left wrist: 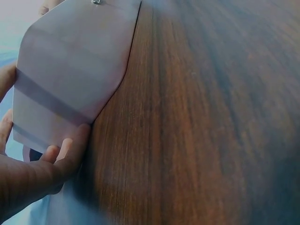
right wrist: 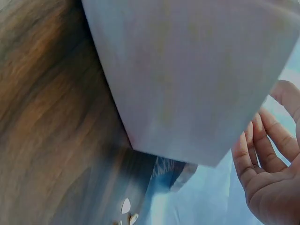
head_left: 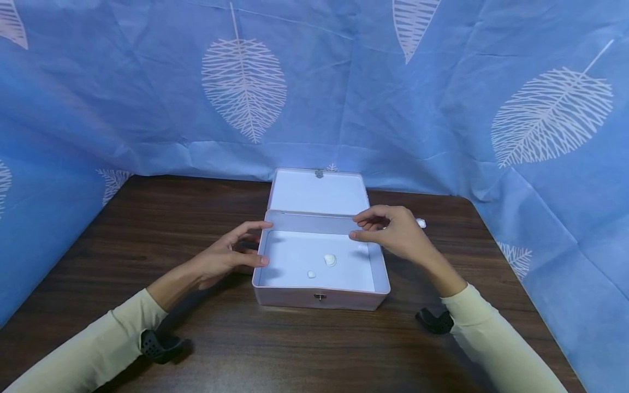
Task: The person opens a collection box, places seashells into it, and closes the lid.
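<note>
Touching the left side of the pale box (head_left: 290,297), the left hand (head_left: 227,254) spreads loose fingers left of centre. The right hand (head_left: 400,233), relaxed and holding nothing, hovers by the box's right edge. Inside, at frame centre, lie two white pieces (head_left: 330,260); the lid (head_left: 318,194) stands open behind. Blue cloth (head_left: 339,98) fills the top.

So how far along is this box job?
Done: the box stands open, its lid back, with two small white pieces inside. In hand: the right hand is over the box's right side, apparently holding nothing; the left hand is at the left side. Remaining: more white pieces lie outside on the table; they may be going in, but the pictures don't settle that.
</note>
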`<action>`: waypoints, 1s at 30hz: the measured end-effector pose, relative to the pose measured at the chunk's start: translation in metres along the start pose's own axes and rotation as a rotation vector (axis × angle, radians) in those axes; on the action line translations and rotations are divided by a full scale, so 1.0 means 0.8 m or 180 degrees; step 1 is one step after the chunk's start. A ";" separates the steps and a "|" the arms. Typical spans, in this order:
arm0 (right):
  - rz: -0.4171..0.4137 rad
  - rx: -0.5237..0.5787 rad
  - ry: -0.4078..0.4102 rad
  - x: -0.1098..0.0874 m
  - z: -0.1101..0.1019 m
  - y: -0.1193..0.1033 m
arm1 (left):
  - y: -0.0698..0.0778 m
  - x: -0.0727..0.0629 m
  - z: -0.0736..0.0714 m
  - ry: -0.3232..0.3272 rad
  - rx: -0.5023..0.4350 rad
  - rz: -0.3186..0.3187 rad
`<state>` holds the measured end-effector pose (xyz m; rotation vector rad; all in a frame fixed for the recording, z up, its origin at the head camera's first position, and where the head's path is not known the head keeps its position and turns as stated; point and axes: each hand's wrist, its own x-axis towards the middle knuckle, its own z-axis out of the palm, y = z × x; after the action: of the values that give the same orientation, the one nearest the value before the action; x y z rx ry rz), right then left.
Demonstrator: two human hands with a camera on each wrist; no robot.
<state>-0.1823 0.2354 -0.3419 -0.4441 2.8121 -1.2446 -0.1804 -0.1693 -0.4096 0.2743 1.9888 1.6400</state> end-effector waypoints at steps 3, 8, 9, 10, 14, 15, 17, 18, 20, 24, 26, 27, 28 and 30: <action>0.0081 0.0029 0.0068 -0.003 -0.006 0.003 | -0.001 -0.001 -0.001 -0.0011 0.0001 0.0042; 0.0206 0.0087 0.0115 -0.007 -0.018 0.013 | -0.003 -0.002 -0.003 -0.0054 -0.0005 0.0131; 0.0223 0.0099 0.0119 -0.008 -0.020 0.016 | -0.003 -0.002 -0.003 -0.0059 -0.0003 0.0135; 0.0238 0.0098 0.0129 -0.009 -0.024 0.018 | -0.004 -0.002 -0.003 -0.0060 0.0000 0.0135; 0.0291 0.0069 0.0184 -0.015 -0.039 0.029 | -0.004 -0.001 -0.002 -0.0048 0.0016 0.0100; 0.0307 0.0049 0.0204 -0.017 -0.043 0.032 | -0.004 -0.001 -0.002 -0.0045 0.0014 0.0094; 0.0339 0.0007 0.0245 -0.021 -0.050 0.040 | -0.003 0.000 -0.001 -0.0045 0.0012 0.0084; 0.0354 -0.0009 0.0267 -0.022 -0.054 0.044 | -0.003 0.001 -0.001 -0.0047 0.0011 0.0083; 0.0382 -0.0033 0.0296 -0.025 -0.060 0.053 | -0.002 0.001 0.000 -0.0052 -0.0002 0.0082; 0.0408 -0.0098 0.0337 -0.026 -0.072 0.071 | -0.001 0.001 -0.001 -0.0058 -0.0010 0.0079; 0.0414 -0.0160 0.0352 -0.026 -0.077 0.080 | -0.001 0.001 -0.001 -0.0056 -0.0012 0.0070; 0.0426 -0.0211 0.0373 -0.025 -0.079 0.084 | -0.001 0.001 -0.001 -0.0054 -0.0010 0.0066; 0.0430 -0.0261 0.0394 -0.024 -0.081 0.089 | -0.001 0.001 -0.001 -0.0053 -0.0009 0.0060; 0.0430 -0.0334 0.0434 -0.023 -0.086 0.099 | -0.001 0.001 -0.001 -0.0051 -0.0018 0.0046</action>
<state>-0.1940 0.3403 -0.3545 -0.1747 2.9730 -1.1470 -0.1813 -0.1702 -0.4106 0.2998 1.9745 1.6470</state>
